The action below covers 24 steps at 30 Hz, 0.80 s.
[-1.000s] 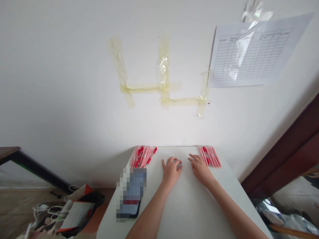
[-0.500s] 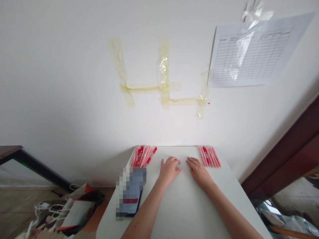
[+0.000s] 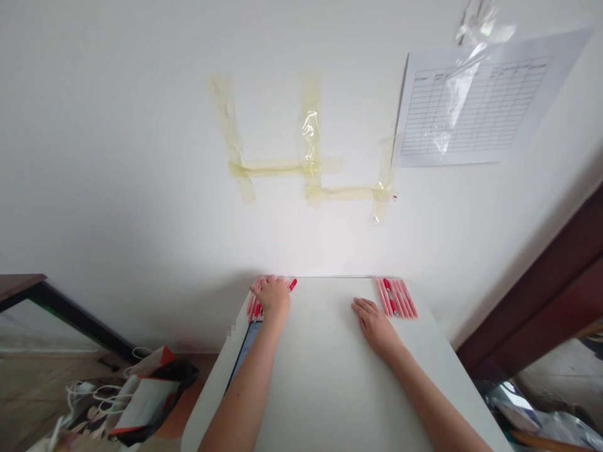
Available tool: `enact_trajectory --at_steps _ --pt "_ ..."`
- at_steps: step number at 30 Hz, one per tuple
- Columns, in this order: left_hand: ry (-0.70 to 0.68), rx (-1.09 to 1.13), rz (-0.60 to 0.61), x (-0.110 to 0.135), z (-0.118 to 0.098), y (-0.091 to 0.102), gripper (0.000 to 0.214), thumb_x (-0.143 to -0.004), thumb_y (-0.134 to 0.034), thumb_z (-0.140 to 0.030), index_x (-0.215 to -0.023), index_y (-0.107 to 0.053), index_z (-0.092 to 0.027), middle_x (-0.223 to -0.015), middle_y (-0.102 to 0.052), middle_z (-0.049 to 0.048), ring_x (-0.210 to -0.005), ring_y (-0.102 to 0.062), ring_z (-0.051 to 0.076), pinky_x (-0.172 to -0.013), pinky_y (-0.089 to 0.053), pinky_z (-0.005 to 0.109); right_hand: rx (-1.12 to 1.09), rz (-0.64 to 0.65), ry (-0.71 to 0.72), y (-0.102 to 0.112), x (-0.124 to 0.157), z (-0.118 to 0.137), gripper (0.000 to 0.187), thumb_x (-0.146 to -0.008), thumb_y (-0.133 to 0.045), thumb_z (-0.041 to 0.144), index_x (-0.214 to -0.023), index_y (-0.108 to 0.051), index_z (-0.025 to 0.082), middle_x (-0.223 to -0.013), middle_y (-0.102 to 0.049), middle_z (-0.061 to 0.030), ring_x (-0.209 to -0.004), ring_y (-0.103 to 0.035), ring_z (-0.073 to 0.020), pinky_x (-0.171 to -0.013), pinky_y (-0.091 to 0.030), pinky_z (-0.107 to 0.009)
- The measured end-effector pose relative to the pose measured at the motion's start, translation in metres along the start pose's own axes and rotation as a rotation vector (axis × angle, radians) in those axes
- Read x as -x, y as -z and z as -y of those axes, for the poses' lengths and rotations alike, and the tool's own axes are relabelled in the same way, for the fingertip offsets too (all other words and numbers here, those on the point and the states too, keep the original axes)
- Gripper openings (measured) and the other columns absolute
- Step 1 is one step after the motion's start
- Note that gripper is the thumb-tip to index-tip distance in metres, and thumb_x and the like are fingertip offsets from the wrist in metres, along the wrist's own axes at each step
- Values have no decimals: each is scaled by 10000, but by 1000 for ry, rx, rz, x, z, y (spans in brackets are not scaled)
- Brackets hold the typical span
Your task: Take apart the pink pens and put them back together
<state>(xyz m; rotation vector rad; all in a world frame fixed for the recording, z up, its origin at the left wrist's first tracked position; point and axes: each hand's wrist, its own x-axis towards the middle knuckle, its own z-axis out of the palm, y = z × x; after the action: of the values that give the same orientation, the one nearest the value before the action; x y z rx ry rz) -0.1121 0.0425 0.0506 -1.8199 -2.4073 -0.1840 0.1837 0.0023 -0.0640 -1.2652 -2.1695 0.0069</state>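
Left grip (image 3: 272,295) is curling over the heap of pink and red plastic pens (image 3: 253,307), lower centre-left; pinching or not, cannot tell. Right grip (image 3: 377,326) is lying flat, spread, on the white bench (image 3: 330,389) beside a neat pink pen row (image 3: 398,297).

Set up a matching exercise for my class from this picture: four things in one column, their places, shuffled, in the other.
Things
1. left hand
2. right hand
3. phone
4. sheet

Places
A. taped to the wall
B. flat on the table, beside the right pens
C. on the left pens
D. partly under the left forearm

Pairs: 1-C, 2-B, 3-D, 4-A
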Motion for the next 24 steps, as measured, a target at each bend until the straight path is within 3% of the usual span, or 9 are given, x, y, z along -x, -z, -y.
enact_trajectory --at_steps 2,8,14,24 --pt "31 -17 -76 -3 4 -8 359 -962 -410 -259 -1200 -675 -218 -1312 -620 156 -1308 -432 340 -1088 -245 681 8 -5 5 0 0 0 455 -933 -421 97 -1333 -617 188 -1389 -601 -97 -1317 -515 -250 -1111 -476 -469" --pt "62 -37 -111 -9 2 -26 424 -935 -358 -120 -1159 -703 -228 -1242 -661 140 -1232 -510 312 -1093 -274 657 19 -11 10 0 1 -1 456 -931 -425 101 -1335 -614 195 -1386 -603 -99 -1315 -521 -249 -1103 -484 -470" --pt "56 -51 -157 -8 -3 -29 403 -932 -386 -134 -1169 -702 -213 -1237 -664 140 -1201 -522 299 -1103 -291 642 26 -21 15 -1 1 -2 457 -931 -416 100 -1331 -616 197 -1378 -608 -97 -1310 -525 -249 -1099 -487 -475" --pt "-30 -155 -225 2 -13 -27 404 -912 -384 -86 -1015 -763 -181 -1132 -696 134 -1119 -552 303 -1136 -256 649 30 -8 14 0 2 -2 477 -917 -429 92 -1347 -604 204 -1391 -599 -101 -1317 -521 -246 -1100 -486 -473"
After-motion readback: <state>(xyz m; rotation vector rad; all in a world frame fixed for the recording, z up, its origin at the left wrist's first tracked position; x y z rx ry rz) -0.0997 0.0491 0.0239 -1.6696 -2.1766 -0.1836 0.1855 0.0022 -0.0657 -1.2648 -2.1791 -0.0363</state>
